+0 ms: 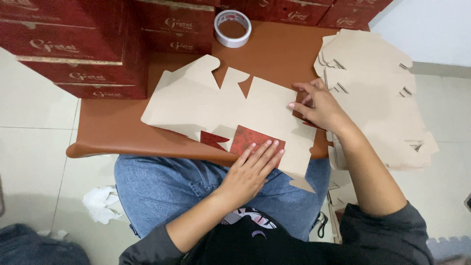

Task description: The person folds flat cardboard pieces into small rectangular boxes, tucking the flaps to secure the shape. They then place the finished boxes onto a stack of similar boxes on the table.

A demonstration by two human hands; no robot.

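Note:
A flat die-cut cardboard box blank (pixel 216 105), tan side up, lies on a brown leather-like stool top (pixel 113 125). One flap is folded over and shows its red patterned face (pixel 248 137). My left hand (pixel 255 164) presses flat on that red flap at the near edge. My right hand (pixel 316 104) pinches the blank's right edge with its fingertips, folding a small flap there. My knees in blue jeans are under the near edge of the stool.
A stack of several more tan blanks (pixel 378 93) lies to the right, overhanging the stool. A roll of white tape (pixel 232 28) sits at the back. Assembled red boxes (pixel 78 44) are stacked at back left. Crumpled white paper (pixel 102 203) lies on the tiled floor.

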